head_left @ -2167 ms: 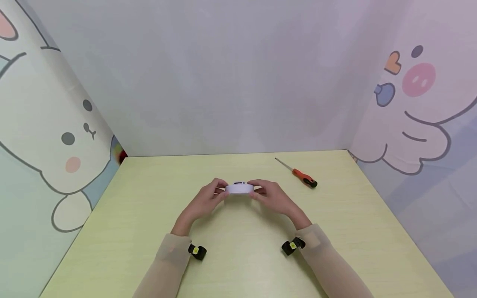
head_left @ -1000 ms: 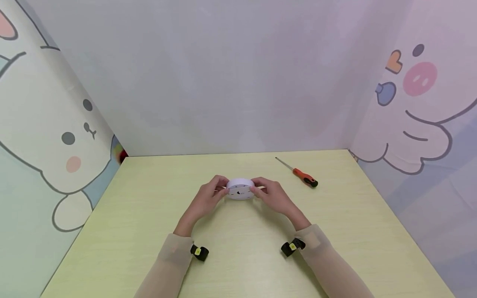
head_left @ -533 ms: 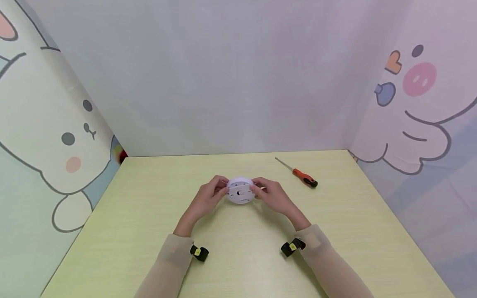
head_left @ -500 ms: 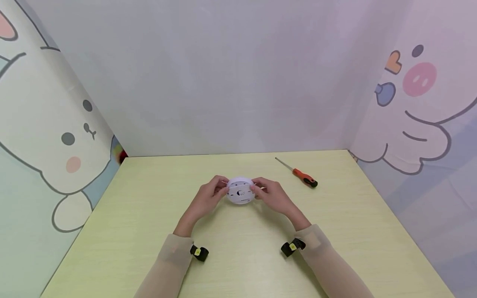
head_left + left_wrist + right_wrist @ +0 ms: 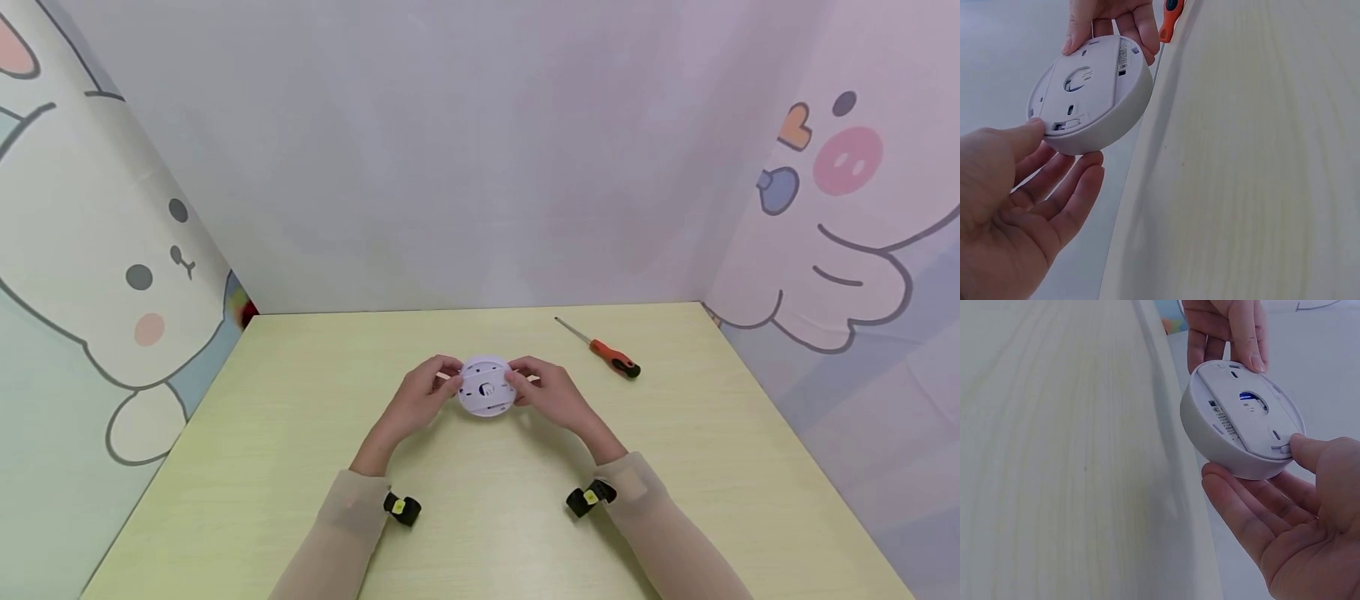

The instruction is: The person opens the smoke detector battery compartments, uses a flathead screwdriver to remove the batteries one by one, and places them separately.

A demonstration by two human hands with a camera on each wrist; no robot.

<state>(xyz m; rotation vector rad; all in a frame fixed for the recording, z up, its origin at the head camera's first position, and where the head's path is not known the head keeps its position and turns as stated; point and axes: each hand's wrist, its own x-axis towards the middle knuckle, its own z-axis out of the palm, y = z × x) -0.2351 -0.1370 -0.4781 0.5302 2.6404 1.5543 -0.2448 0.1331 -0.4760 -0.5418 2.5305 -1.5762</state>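
Note:
A round white smoke detector (image 5: pixel 487 403) is held up over the table, its back face tilted toward the head camera. My left hand (image 5: pixel 417 400) pinches its left edge, thumb on the back face and fingers behind the side wall. On the opposite edge, my right hand (image 5: pixel 553 400) grips it in the same way. Both wrist views show the back more closely: in the left one, the detector (image 5: pixel 1096 97) has a raised flat strip with a round hole and small slots. Blue shows inside that hole on the detector (image 5: pixel 1233 394) in the right wrist view.
A screwdriver (image 5: pixel 601 348) with a red and black handle lies on the table (image 5: pixel 480 517), beyond my right hand. Behind the table hangs a plain pale curtain (image 5: pixel 480 167), with cartoon-printed cloth on the left and right sides. A small black camera is strapped at each wrist.
Both hands have turned the smoke detector from nearly edge-on until its back face shows almost fully to the head camera. Their hold stays on the two sides. The screwdriver has not moved.

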